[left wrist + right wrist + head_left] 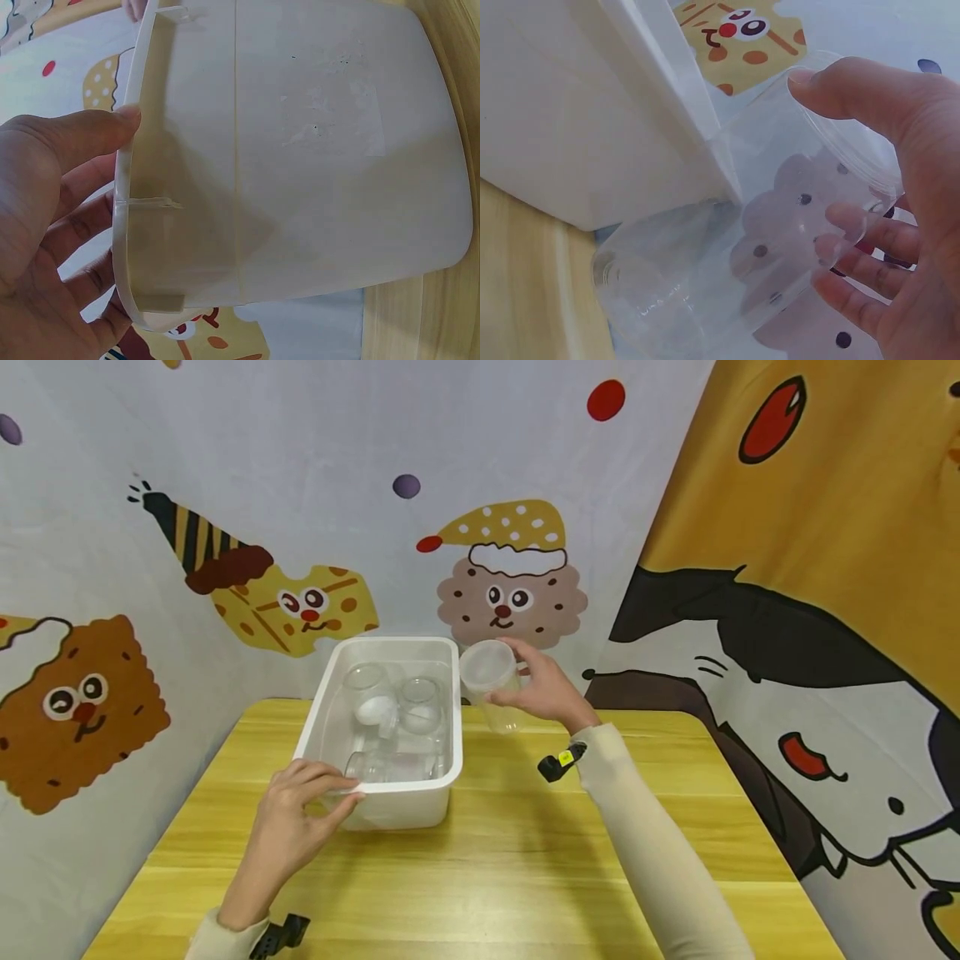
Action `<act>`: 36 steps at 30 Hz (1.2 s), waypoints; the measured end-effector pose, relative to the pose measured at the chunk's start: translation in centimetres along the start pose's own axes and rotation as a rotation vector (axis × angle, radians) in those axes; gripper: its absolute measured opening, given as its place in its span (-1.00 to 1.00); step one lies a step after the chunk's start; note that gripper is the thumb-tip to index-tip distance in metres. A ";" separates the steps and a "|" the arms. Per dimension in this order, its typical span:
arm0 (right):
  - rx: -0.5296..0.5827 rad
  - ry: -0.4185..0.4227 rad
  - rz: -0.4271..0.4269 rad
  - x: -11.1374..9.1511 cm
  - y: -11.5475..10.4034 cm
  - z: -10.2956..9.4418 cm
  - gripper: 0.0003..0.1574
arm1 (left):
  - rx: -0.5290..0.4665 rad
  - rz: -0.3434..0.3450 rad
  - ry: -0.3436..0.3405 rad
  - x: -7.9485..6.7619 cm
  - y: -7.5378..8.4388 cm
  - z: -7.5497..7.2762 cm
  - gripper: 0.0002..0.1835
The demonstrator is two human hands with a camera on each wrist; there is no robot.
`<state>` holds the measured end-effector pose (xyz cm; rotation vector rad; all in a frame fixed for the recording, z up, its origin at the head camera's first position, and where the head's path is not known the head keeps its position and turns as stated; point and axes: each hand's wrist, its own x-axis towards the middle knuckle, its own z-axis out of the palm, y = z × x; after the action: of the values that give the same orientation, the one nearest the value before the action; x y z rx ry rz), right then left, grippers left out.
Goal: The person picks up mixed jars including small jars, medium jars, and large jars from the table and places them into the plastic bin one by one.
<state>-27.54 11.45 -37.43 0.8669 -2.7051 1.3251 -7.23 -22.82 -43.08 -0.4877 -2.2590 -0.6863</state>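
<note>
A white plastic bin [397,810] stands on the table with several clear jars inside. One jar [393,767] lies on its side near the bin's front wall. My left hand [300,806] grips the bin's front rim; in the left wrist view the thumb presses the rim's outer side and the fingers [82,225] go over it. Beyond the bin's right wall, my right hand [543,689] holds a clear cylindrical jar [501,714] near its top, which looks frosted like a lid. In the right wrist view, that jar [682,270] is tilted beside the bin wall, between thumb and fingers.
The bin sits at the back left of the yellow wood-grain table [570,843]. Right behind the table hangs a cloth [315,485] printed with cartoon figures. A small white rounded piece [377,710] lies among the jars in the bin.
</note>
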 end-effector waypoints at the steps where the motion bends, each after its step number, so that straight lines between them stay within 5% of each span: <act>1: -0.005 -0.004 -0.007 0.1 -0.2 0.0 0.11 | 0.003 0.003 0.003 0.0 0.0 0.0 -0.74; 26: -0.107 -0.080 -0.199 1.6 -6.5 -0.2 0.15 | -0.002 0.000 -0.002 0.0 0.1 0.1 -0.74; 36: -0.250 -0.114 -0.226 2.1 -9.8 -0.4 0.12 | -0.009 -0.001 -0.003 0.0 0.1 0.0 -0.73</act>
<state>-24.70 5.91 -29.57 1.2058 -2.6753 0.8994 -7.20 -22.73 -43.04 -0.4931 -2.2601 -0.6972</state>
